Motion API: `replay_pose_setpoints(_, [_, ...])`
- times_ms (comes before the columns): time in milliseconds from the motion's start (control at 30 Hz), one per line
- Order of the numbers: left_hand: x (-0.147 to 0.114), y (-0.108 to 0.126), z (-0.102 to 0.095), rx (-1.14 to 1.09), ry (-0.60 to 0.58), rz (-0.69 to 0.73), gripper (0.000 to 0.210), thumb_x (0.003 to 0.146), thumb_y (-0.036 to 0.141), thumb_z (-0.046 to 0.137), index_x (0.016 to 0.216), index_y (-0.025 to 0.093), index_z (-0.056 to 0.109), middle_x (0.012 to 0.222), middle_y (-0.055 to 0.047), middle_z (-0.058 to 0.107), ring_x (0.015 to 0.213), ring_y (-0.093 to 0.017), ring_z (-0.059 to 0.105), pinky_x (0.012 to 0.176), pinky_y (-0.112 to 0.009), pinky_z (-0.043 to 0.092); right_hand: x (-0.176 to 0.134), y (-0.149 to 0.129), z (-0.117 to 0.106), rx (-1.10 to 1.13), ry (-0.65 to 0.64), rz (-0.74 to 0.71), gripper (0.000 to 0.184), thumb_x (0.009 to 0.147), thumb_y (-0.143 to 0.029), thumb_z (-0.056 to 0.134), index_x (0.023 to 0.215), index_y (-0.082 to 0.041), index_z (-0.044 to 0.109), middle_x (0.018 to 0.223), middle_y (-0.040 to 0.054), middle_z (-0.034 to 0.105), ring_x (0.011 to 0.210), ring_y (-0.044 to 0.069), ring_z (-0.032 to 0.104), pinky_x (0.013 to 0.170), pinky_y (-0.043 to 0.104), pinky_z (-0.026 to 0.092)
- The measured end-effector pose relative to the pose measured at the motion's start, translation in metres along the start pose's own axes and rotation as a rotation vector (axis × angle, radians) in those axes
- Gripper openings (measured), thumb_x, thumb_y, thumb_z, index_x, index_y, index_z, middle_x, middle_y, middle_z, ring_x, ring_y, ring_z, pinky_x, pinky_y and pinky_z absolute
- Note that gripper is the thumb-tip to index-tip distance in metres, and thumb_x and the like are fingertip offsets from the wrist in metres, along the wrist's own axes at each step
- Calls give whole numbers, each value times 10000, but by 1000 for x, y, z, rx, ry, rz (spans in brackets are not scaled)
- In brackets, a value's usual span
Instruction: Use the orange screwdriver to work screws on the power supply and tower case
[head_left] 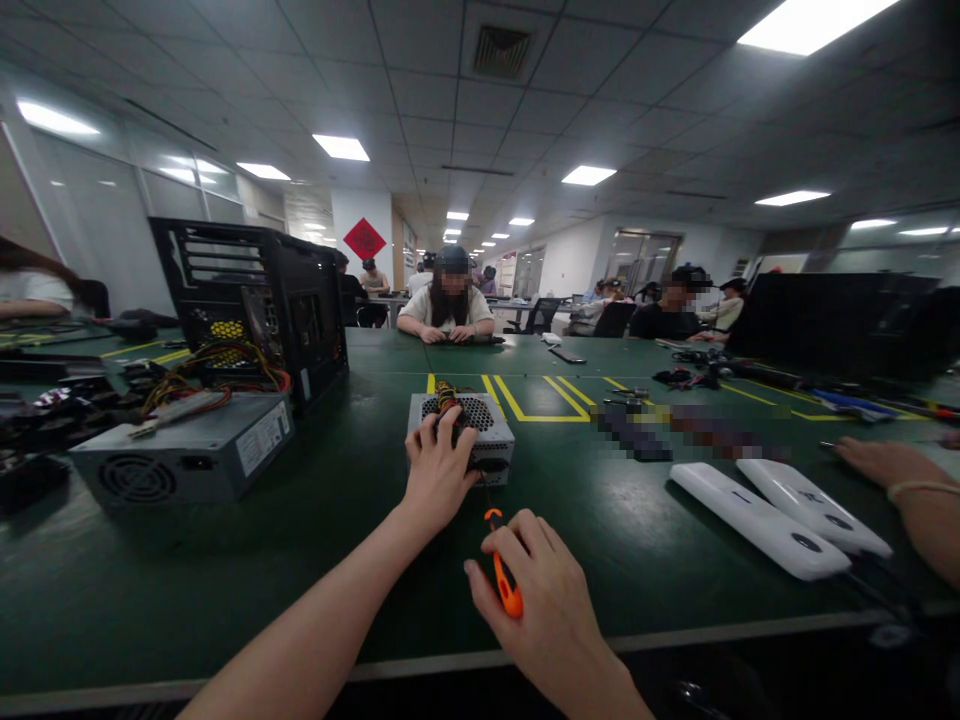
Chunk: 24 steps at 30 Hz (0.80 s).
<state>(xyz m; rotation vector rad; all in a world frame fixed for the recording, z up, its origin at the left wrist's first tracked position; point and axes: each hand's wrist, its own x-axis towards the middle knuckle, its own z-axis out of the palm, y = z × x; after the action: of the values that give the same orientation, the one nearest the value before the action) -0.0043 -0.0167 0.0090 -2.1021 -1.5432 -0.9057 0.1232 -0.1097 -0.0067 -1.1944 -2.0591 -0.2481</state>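
A grey computer power supply point(495, 440) with a perforated casing stands on the green table ahead of me. My left hand point(442, 465) grips it from above, fingers curled over its top and thumb low on the near side. A bundle of coloured cables point(448, 393) sticks up just past those fingers. Closer to me, my right hand point(544, 585) is closed around an orange and black screwdriver point(506, 585). The screwdriver's thin shaft points at the near face of the power supply; whether its tip touches a screw is too small to tell.
To the left lie a second power supply point(217, 455) and an open black computer case point(307, 310). Two white power banks point(761, 520) rest at right, near a co-worker's hand point(892, 460). A person point(448, 300) sits opposite. A dark monitor-like panel point(832, 325) stands at far right.
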Motion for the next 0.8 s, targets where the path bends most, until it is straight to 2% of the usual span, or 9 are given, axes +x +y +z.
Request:
replay_pose_setpoints(67, [0,0,0,6,-5,4,477,573,286,668,1007,255,473,1281,-50,247,1137,-292,202,872,-479,248,0,1,1,21,39,13,151,779,-298,425,816,-176,505,709,27,511,650,141,503,584,247,364])
replay_pose_setpoints(133, [0,0,-1,10,-10,4,470,579,286,663,1007,258,471,1278,-51,253,1137,-292,204,868,-478,250,0,3,3,42,86,32,163,797,-275,396,872,-161,484,661,9,515,586,121,505,547,227,358])
replay_pose_setpoints(233, [0,0,-2,7,-9,5,456,590,287,652,1007,257,470,1284,-54,250,1139,-295,205,865,-476,251,-2,2,2,26,94,9,102,775,-199,392,799,-169,487,640,5,498,566,115,490,541,224,354])
replay_pose_setpoints(400, [0,0,-2,-3,-11,-3,444,592,286,650,999,258,473,1287,-52,245,1141,-296,205,870,-480,245,-3,2,-5,-23,26,-26,133,736,-150,405,709,-194,529,709,33,486,660,144,482,592,254,356])
replay_pose_setpoints(500, [0,0,-2,-3,-10,0,443,594,283,649,1000,258,471,1287,-51,241,1143,-293,203,872,-480,243,-1,5,-5,2,18,-13,133,778,-244,421,825,-194,536,736,31,522,652,139,497,596,250,359])
replay_pose_setpoints(600, [0,0,-2,-8,-12,-4,448,596,264,648,1005,266,467,1283,-50,243,1144,-293,202,868,-483,246,-1,7,-3,14,73,26,181,798,-265,399,916,-170,499,700,17,548,574,121,498,560,237,352])
replay_pose_setpoints(700, [0,0,-1,-14,-15,-2,450,595,257,649,1006,264,466,1280,-51,244,1143,-295,201,864,-486,251,-3,7,-2,-28,79,17,114,766,-193,400,802,-181,508,667,12,520,570,126,479,555,244,341])
replay_pose_setpoints(800, [0,0,-1,-15,-10,2,453,591,262,653,1004,259,467,1280,-52,240,1142,-296,199,865,-489,253,-4,4,-3,-83,21,-20,145,708,-119,399,692,-197,520,700,29,486,639,145,467,574,259,333])
